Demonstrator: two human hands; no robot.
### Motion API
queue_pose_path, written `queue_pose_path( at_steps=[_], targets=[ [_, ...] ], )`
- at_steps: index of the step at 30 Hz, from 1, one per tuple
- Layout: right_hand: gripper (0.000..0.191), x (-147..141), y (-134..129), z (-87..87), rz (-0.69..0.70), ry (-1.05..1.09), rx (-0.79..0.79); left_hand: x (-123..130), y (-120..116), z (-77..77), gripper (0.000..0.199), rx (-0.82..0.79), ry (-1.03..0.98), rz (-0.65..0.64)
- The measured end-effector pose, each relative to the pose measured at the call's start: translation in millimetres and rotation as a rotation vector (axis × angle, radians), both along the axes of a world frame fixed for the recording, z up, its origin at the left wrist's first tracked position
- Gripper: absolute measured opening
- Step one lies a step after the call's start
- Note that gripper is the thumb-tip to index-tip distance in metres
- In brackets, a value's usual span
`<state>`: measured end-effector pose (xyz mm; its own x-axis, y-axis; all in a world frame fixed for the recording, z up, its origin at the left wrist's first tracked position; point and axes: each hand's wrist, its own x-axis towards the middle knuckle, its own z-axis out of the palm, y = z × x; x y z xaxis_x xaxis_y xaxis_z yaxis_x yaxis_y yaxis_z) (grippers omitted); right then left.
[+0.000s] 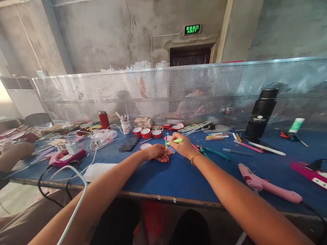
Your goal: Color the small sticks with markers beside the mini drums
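Over the middle of the blue table, my right hand is closed round a light green marker, its tip pointing left. My left hand is closed beside it, pinching a small upright strip with green and red patches. The marker's tip is close to this strip; whether they touch is too small to tell. Just behind the fingers lies a scatter of small colourful pieces, partly hidden by my hands. A round red-rimmed white piece lies left of my left hand.
Stacked red-and-white round pieces and a cup of pens stand behind. Teal-handled pliers, a pink glue gun and a black bottle are rightward. A white cable crosses my left forearm. Another person's hand is far left.
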<state>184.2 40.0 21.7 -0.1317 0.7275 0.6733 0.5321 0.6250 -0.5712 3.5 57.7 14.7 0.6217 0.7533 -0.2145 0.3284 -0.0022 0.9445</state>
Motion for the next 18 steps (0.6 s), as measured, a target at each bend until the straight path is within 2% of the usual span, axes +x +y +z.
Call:
queue_pose_path(
  at_steps=[5, 18],
  targets=[
    [0.011, 0.6, -3.1, 4.2, -0.045, -0.016, -0.008, -0.3, -1.6, 2.5, 0.030, -0.003, 0.002, 0.012],
    [0.013, 0.0, 0.3, 1.6, -0.013, -0.005, -0.016, -4.0, 0.8, -0.7, 0.032, -0.018, -0.030, 0.001]
  ],
)
